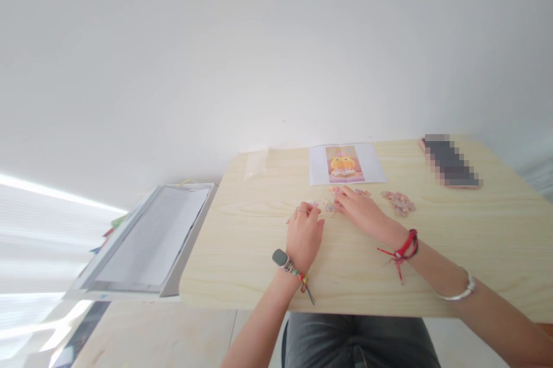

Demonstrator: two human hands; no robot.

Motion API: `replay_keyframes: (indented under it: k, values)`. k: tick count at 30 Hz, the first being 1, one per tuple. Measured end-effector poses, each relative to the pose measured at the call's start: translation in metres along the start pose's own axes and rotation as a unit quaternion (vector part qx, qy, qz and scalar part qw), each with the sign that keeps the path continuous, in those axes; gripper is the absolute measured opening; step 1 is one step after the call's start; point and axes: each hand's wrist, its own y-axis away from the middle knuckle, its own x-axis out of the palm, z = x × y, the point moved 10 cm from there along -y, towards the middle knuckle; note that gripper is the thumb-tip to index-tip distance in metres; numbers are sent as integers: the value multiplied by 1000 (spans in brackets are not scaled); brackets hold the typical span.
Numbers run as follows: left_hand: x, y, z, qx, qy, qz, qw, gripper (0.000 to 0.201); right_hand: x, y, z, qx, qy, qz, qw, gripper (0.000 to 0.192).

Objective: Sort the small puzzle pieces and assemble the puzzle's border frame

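Observation:
Small pastel jigsaw puzzle pieces [330, 207] lie scattered in the middle of the wooden table. My right hand [360, 209] reaches over them from the right, its fingertips bent down and pinched at a puzzle piece [334, 190]. Just left of the scatter, my left hand [303, 235] rests low on the table with curled fingers; what they hold is too small to make out. A separate heap of puzzle pieces [399, 203] lies right of my right hand. Behind both hands is a white sheet with a printed yellow cartoon figure [344, 164].
A phone [451, 162] lies at the table's back right. Near the back left is a clear plastic bag [256, 163]. Left of the table [242, 264] stands a grey-white box [170, 276] with papers [151, 235] on it. A white wall rises behind.

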Motion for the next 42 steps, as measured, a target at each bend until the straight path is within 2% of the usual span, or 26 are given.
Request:
replay_keyframes:
  k: [4,13,21,28,35,38,42]
  values:
    - [2,-4,-6,3,-9,-2,1000,17,-9,13,0,-2,14,-8,1000,16]
    - [6,-5,-40,80,8,-10,997,12,-26,47,-2,7,-37,-61,997,14]
    - [3,-1,-47,98,7,-13,995,12,-28,52,0,-5,-56,-79,995,14]
    - [1,0,-42,97,20,-27,995,14,-27,59,-4,-11,-79,-100,992,18]
    - [-5,3,-37,109,29,-34,993,13,-29,56,7,-36,-64,-104,992,24]
    - [-11,7,-24,104,18,-45,993,13,-24,47,20,-45,-61,-96,992,25]
    - [-19,16,9,62,12,-49,997,13,-12,26,47,-78,-64,-72,992,23]
